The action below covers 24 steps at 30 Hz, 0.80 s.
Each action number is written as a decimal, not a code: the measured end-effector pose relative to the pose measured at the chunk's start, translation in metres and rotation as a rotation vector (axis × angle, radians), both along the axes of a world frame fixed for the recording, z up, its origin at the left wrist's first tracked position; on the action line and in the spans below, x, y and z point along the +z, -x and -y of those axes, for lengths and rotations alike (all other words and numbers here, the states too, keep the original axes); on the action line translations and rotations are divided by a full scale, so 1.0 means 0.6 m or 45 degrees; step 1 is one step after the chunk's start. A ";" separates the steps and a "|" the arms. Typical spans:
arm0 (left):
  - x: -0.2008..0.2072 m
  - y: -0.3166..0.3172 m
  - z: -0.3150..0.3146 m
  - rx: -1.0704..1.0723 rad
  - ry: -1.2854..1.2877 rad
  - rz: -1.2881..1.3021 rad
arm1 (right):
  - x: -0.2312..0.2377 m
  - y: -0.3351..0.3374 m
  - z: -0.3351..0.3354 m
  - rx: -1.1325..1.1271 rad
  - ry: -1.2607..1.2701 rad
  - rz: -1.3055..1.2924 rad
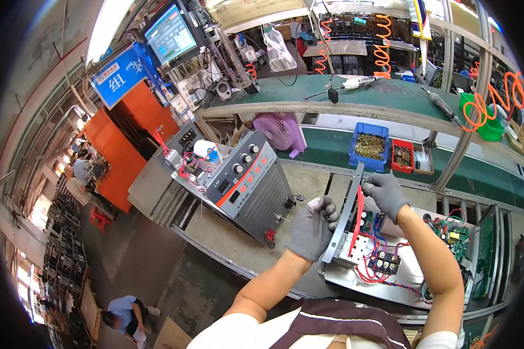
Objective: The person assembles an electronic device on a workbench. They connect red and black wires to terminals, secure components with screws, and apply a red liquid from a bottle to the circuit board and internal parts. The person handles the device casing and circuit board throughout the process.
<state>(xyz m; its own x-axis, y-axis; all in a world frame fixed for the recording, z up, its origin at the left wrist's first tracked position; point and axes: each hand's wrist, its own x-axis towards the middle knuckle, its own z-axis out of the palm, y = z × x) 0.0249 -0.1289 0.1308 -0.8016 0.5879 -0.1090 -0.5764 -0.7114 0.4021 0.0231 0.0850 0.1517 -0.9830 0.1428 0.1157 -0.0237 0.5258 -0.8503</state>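
My right hand, in a grey knit glove, is closed at the far end of a grey metal strip. Thick red wires run up to its fingertips; what the fingers grip is hidden. On the strip's left side, my left hand, gloved alike, has its fingers curled together; anything inside them is too small to name. Beneath both hands lies an opened electrical unit with a white terminal block, a black terminal block, red and blue wires and a green circuit board.
Left of my hands stands a grey power unit with knobs, its top open. Beyond are a purple fan, a blue bin of brass-coloured hardware and a red bin. A shelf crosses above; orange coiled hoses hang there.
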 end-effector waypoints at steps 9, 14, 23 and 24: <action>0.001 -0.001 -0.001 -0.005 0.003 0.023 | 0.016 0.001 -0.001 -0.063 0.213 0.194; -0.001 0.001 -0.003 -0.015 0.001 -0.008 | -0.002 0.007 -0.003 -0.084 -0.045 0.098; -0.001 -0.003 -0.005 0.007 0.015 -0.028 | -0.034 0.017 -0.009 -0.062 0.136 0.082; 0.000 -0.004 -0.006 0.012 0.019 -0.027 | -0.034 0.016 -0.011 -0.051 0.141 0.075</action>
<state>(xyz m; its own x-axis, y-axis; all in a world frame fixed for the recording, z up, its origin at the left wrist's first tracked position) 0.0273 -0.1253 0.1309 -0.8093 0.5787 -0.1007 -0.5609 -0.7104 0.4250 0.0132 0.0916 0.1314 -0.9809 0.1908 0.0389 0.0474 0.4280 -0.9025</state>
